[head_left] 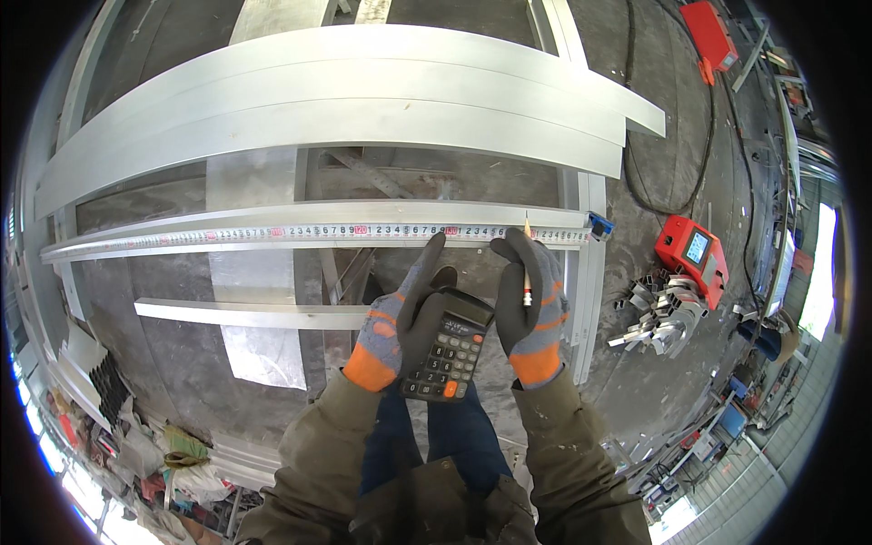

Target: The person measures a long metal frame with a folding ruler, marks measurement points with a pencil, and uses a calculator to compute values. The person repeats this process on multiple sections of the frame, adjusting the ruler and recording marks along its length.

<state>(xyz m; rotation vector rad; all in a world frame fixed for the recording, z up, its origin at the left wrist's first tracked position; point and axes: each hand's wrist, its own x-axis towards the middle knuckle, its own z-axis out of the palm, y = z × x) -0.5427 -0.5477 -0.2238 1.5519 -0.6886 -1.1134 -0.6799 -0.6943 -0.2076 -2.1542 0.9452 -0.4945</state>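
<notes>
Both my hands wear grey and orange work gloves with dark palms. A black calculator [440,365] with an orange key rests tilted in my left hand [400,322], which is closed on its side while a finger points up to the tape. My right hand [534,304] grips a pencil [528,286], its tip toward the far side, with fingertips at the tape's near edge. The measuring tape blade [318,231] lies stretched along a long silver metal profile [272,218]. At its right end sits a blue piece [599,227], perhaps the tape's case or a clamp.
Wide silver metal bars [363,91] lie across the frame beyond the tape. A shorter bar [245,313] is at near left. On the floor to the right stand a red machine with a screen [695,250], a heap of metal offcuts [668,313] and a dark cable [699,173].
</notes>
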